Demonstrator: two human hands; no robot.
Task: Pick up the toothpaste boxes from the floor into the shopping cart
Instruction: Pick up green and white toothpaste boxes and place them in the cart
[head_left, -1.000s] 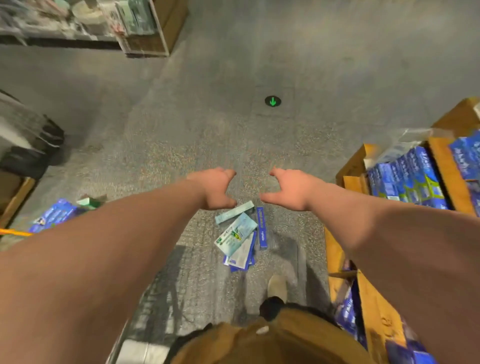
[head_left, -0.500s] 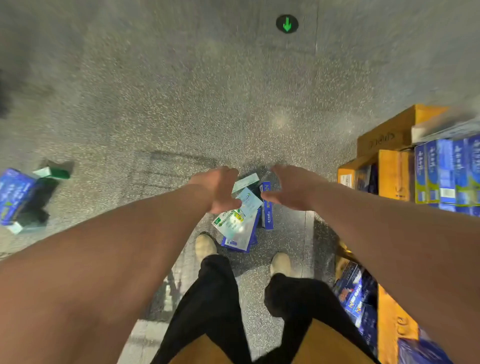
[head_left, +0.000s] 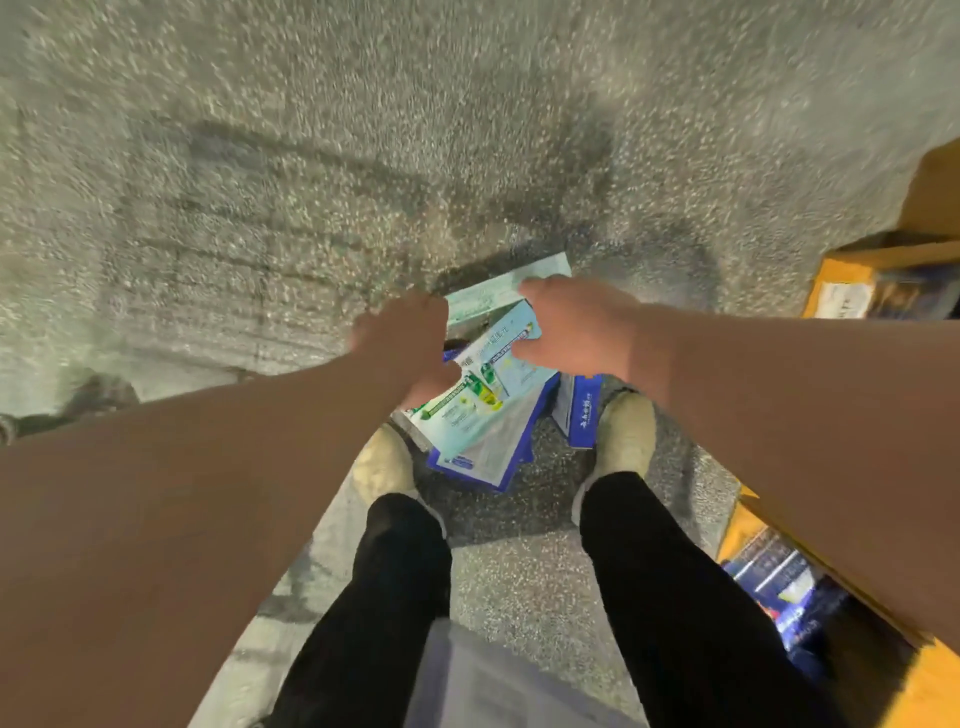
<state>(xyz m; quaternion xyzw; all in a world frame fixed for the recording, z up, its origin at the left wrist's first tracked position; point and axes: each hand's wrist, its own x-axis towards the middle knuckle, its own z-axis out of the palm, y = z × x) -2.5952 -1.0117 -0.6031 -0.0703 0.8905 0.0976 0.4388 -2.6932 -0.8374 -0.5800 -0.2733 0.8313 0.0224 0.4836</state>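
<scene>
1. Both hands are now down on the toothpaste boxes (head_left: 470, 439). A second ago they hover above the pile, clear of it.
2. left hand (head_left: 402, 340) moves in to the pile's left edge. It is motion-blurred, so its grip is unclear.
3. right hand (head_left: 576, 325) now curls its fingers (head_left: 530, 291) over the far end of the top box (head_left: 511, 366), thumb on its face.
4. Stance closes in: left shoe (head_left: 384, 462) and right shoe (head_left: 626, 431) now flank the pile's near end.
5. View pitches down, so the green arrow floor mark and the blue boxes far left leave frame.

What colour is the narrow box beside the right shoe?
The narrow box is dark blue with white lettering; the head view shows it.
</scene>
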